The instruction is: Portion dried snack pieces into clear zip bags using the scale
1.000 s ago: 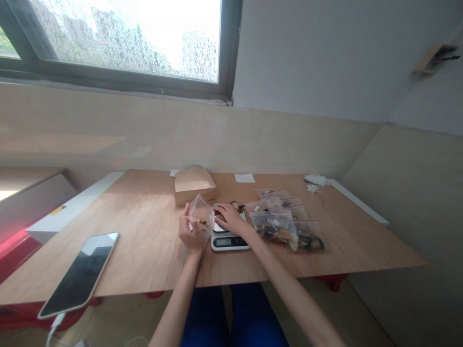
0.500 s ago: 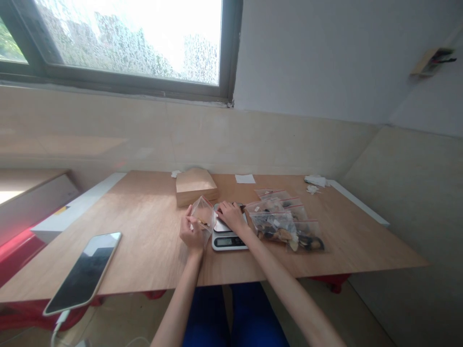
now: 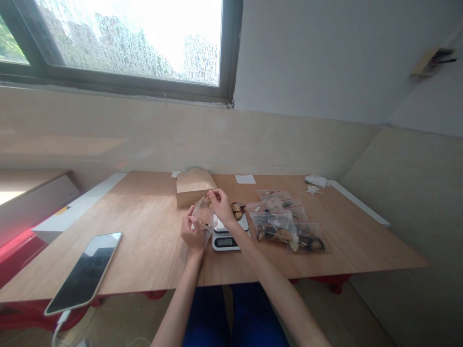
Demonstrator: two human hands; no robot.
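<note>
My left hand (image 3: 192,230) is closed on a clear zip bag (image 3: 203,212) and holds it tilted with its mouth upward. A small pale piece shows low inside the bag. Over the bag's mouth, my right hand (image 3: 221,205) pinches a small tan dried slice (image 3: 209,203), partly hidden by the fingers. Below the right wrist stands a white kitchen scale (image 3: 224,242) with a display at the front. Brown dried slices (image 3: 237,211) with dark edges lie on its plate; the right hand and forearm hide part of the scale.
Several filled zip bags (image 3: 278,226) overlap right of the scale. A brown paper bag (image 3: 195,185) lies behind the left hand. A phone (image 3: 85,272) with a cable is at the left edge. White paper (image 3: 245,179) and crumpled tissue (image 3: 313,189) lie toward the wall.
My right hand has moved left and up from the scale plate to the bag's mouth with a slice, uncovering the brown slices on the scale. The left hand has hardly moved.
</note>
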